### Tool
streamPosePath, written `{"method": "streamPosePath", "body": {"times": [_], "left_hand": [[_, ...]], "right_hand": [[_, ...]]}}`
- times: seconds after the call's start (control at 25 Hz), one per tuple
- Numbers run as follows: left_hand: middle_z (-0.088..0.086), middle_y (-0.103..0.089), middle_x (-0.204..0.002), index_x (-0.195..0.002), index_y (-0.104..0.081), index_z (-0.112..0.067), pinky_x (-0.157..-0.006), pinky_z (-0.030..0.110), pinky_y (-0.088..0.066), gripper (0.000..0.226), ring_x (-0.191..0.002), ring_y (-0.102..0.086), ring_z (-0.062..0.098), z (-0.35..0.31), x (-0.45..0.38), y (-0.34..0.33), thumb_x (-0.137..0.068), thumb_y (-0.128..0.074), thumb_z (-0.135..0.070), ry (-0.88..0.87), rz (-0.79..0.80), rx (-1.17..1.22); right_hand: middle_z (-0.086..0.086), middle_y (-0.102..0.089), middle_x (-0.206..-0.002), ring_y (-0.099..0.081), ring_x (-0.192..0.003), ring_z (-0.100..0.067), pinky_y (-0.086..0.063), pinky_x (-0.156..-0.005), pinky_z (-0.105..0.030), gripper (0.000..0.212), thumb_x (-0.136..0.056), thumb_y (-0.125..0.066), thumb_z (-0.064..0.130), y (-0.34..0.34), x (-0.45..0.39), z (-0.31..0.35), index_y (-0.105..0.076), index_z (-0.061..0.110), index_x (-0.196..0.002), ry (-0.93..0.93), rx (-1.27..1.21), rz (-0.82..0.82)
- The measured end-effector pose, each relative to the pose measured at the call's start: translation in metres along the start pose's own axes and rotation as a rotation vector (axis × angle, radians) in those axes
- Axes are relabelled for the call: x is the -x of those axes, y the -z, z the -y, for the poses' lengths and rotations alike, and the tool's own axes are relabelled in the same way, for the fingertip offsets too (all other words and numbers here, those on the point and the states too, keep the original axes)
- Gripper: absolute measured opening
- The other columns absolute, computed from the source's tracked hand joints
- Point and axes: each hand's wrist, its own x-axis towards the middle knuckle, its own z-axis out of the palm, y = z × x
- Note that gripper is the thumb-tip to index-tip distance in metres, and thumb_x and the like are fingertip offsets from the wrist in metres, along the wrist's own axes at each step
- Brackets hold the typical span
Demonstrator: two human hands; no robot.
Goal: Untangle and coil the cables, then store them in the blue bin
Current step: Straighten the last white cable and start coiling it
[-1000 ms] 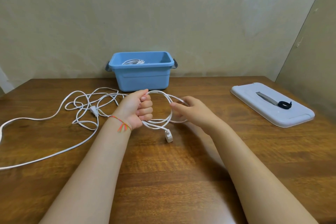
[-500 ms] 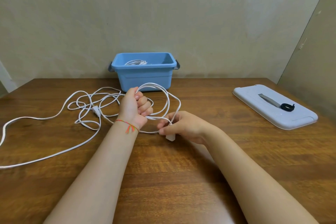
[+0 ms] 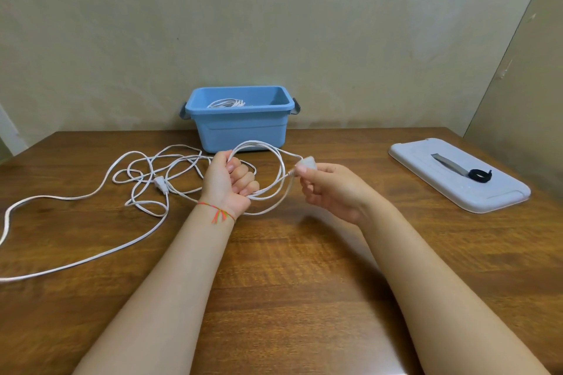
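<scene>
Since half a second before, right hand [image 3: 330, 189] had lifted from the low edge of the loop and swung out to the right, carrying the white plug [image 3: 306, 163] up with it; the coil had widened. Left hand [image 3: 230, 184] had kept its place.

Left hand was curled in a fist round several turns of the white cable [image 3: 275, 173], holding the coil upright above the bench [image 3: 289, 283]. Right hand pinched the plug between thumb and fingertips, other fingers curled under, just right of the coil.

Remaining cable lay loose on the bench to the left, in tangled loops with a small inline piece [image 3: 160, 185] among them, one long run trailing off the left edge of view. Blue bin [image 3: 240, 128] stood at the back against the wall, just behind the coil, open, with a coiled white cable [image 3: 225, 103] already inside. Pale lid [image 3: 457, 176] lay flat well to the right, a grey strip [image 3: 449, 164] and a black strap [image 3: 479, 175] on top of it.

Bin's near wall hid most of its contents. Cable turns inside the left fist could not be counted. Plug was blurred, its form unclear. A coloured thread band [image 3: 217, 211] circled the left wrist.
</scene>
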Motion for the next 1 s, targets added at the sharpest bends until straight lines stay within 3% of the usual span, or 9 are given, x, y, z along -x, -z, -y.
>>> {"method": "streamPosePath", "body": {"times": [0.08,0.16,0.24,0.32,0.52,0.64,0.72,0.88,1.0], "left_hand": [[-0.005,-0.017,-0.046,-0.053,-0.029,-0.022,-0.038,0.023,-0.012,0.048,-0.037,-0.012,0.011,0.010,0.003,-0.005,-0.098,-0.044,-0.028,0.003,0.026,0.020],[-0.005,-0.017,-0.045,-0.054,-0.028,-0.022,-0.036,0.023,-0.014,0.047,-0.036,-0.012,0.011,0.021,0.007,-0.011,-0.097,-0.043,-0.028,0.003,0.057,0.044],[-0.004,-0.019,-0.044,-0.054,-0.027,-0.021,-0.036,0.022,-0.016,0.047,-0.036,-0.013,0.011,0.028,0.010,-0.015,-0.097,-0.042,-0.028,-0.006,0.075,0.094],[-0.004,-0.019,-0.043,-0.053,-0.027,-0.021,-0.037,0.022,-0.017,0.046,-0.035,-0.014,0.011,0.033,0.010,-0.018,-0.097,-0.042,-0.028,-0.013,0.071,0.146],[-0.003,-0.027,-0.044,-0.065,-0.045,-0.014,-0.039,0.021,-0.024,0.036,-0.034,-0.024,0.010,0.025,0.010,-0.021,-0.097,-0.037,-0.027,0.070,0.190,-0.096],[0.008,-0.048,-0.066,-0.108,-0.056,-0.006,-0.046,0.026,-0.042,0.052,-0.045,-0.043,0.017,0.003,0.015,-0.015,-0.099,-0.035,-0.052,0.242,0.417,-0.507],[0.015,-0.058,-0.082,-0.119,-0.057,-0.008,-0.054,0.032,-0.051,0.063,-0.057,-0.056,0.025,0.000,0.021,-0.016,-0.096,-0.037,-0.063,0.294,0.529,-0.747],[0.012,-0.070,-0.086,-0.105,-0.063,-0.009,-0.065,0.030,-0.058,0.038,-0.071,-0.071,0.025,0.008,0.039,-0.028,-0.095,-0.058,-0.045,0.077,0.536,-1.136],[0.010,-0.074,-0.085,-0.109,-0.066,-0.010,-0.063,0.025,-0.057,0.029,-0.073,-0.072,0.018,0.011,0.037,-0.026,-0.094,-0.065,-0.035,-0.089,0.539,-1.280]], "right_hand": [[-0.005,-0.068,-0.087,-0.064,-0.087,-0.018,-0.050,-0.086,-0.029,0.024,-0.096,-0.061,0.029,-0.013,-0.006,-0.006,-0.067,0.008,-0.107,0.053,-0.127,-0.087],[-0.010,-0.072,-0.096,-0.071,-0.094,-0.023,-0.054,-0.088,-0.035,0.031,-0.102,-0.052,0.030,-0.024,-0.009,-0.009,-0.059,0.005,-0.118,0.069,-0.323,-0.128],[-0.012,-0.071,-0.088,-0.071,-0.080,-0.024,-0.057,-0.079,-0.036,0.031,-0.104,-0.045,0.029,-0.029,-0.010,-0.008,-0.055,0.004,-0.118,0.077,-0.502,-0.133],[-0.006,-0.059,-0.072,-0.058,-0.059,-0.017,-0.052,-0.068,-0.033,0.026,-0.105,-0.044,0.030,-0.028,-0.009,-0.006,-0.055,0.006,-0.106,0.086,-0.545,-0.098],[0.005,-0.026,-0.054,-0.024,-0.043,-0.008,-0.032,-0.044,-0.022,0.028,-0.103,-0.049,0.035,-0.013,0.000,0.004,-0.052,0.015,-0.083,0.137,-0.243,-0.025],[0.005,-0.023,-0.055,-0.019,-0.043,-0.008,-0.021,-0.041,-0.020,0.029,-0.101,-0.050,0.037,0.006,0.012,0.018,-0.052,0.018,-0.078,0.002,0.014,0.242],[0.003,-0.026,-0.057,-0.020,-0.045,-0.008,-0.018,-0.042,-0.021,0.027,-0.099,-0.052,0.035,0.012,0.020,0.023,-0.061,0.017,-0.082,-0.121,0.228,0.437],[0.001,-0.026,-0.057,-0.022,-0.046,-0.011,-0.021,-0.043,-0.022,0.027,-0.101,-0.052,0.029,0.005,0.026,0.027,-0.066,0.007,-0.093,-0.224,0.491,0.564],[0.003,-0.032,-0.055,-0.027,-0.046,-0.011,-0.024,-0.045,-0.022,0.023,-0.100,-0.056,0.024,0.004,0.024,0.027,-0.066,0.004,-0.094,-0.227,0.538,0.406]]}}
